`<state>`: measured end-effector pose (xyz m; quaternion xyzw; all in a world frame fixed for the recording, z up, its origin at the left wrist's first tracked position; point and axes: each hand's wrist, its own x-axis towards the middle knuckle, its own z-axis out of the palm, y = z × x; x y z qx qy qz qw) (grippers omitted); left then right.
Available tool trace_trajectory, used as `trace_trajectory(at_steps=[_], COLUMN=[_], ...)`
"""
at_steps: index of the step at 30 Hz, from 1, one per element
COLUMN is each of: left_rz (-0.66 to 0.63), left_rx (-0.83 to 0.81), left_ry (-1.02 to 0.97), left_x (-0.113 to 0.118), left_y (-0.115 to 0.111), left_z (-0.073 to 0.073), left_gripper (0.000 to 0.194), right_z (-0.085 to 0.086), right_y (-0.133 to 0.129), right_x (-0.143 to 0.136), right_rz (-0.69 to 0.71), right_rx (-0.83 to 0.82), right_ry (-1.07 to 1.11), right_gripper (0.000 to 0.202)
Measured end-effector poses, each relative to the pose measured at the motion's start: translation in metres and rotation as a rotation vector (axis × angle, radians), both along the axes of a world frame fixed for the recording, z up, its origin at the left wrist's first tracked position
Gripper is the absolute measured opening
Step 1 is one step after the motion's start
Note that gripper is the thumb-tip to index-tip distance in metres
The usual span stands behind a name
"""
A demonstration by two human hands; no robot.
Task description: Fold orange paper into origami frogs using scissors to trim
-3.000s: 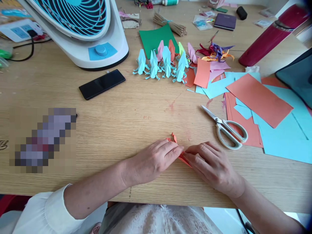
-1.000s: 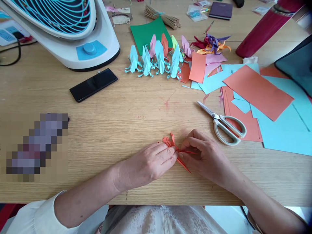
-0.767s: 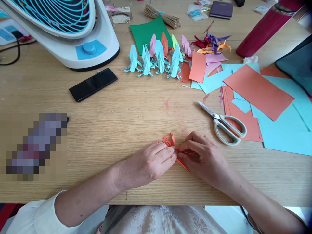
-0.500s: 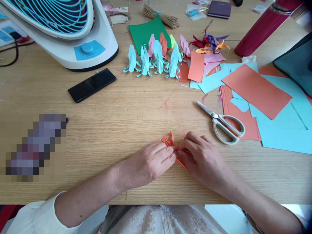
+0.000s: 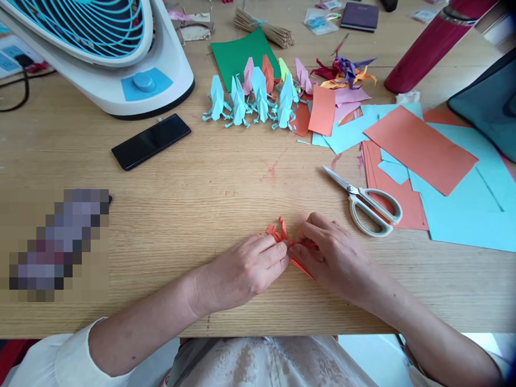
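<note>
An orange-red origami figure (image 5: 301, 267) of folded paper lies between my hands near the table's front edge. Its thin twisted ends poke up past my left fingertips, and a longer folded strip slants down toward me. My left hand (image 5: 258, 263) grips the figure from the left with fingers bent over it. From the right, my right hand (image 5: 332, 255) pinches the paper between thumb and fingers. The fingertips of both hands nearly meet and hide the middle of the figure. To the right of my right hand lie scissors (image 5: 368, 207) with pale handles, slightly apart.
Several finished origami figures (image 5: 262, 97) stand at the back, before a green sheet (image 5: 229, 56). Orange and light-blue paper (image 5: 463, 209) covers the right side. A fan (image 5: 173, 64), a black phone (image 5: 151, 141) and a red bottle (image 5: 423, 54) stand or lie around.
My right fingers have shifted slightly on the folded paper, with the hand a little higher and flatter. The left hand keeps its grip. The whole view has moved very slightly.
</note>
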<state>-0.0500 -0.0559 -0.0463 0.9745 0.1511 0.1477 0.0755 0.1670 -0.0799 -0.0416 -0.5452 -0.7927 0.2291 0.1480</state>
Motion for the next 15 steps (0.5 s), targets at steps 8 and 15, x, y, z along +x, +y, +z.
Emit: trace_trajectory(at_steps=[8, 15], left_rz=[0.019, 0.014], left_rx=[0.027, 0.04], left_ry=[0.04, 0.089], left_x=[0.0008, 0.0037], left_y=[-0.0025, -0.0034], left_z=[0.0008, 0.002], left_gripper=[0.027, 0.026], right_z=[-0.0017, 0.0044], right_y=[0.0031, 0.0042], right_x=[0.0015, 0.0074], right_rz=[-0.041, -0.009], right_rx=[-0.03, -0.056], right_ry=[0.019, 0.052], right_gripper=[0.019, 0.015])
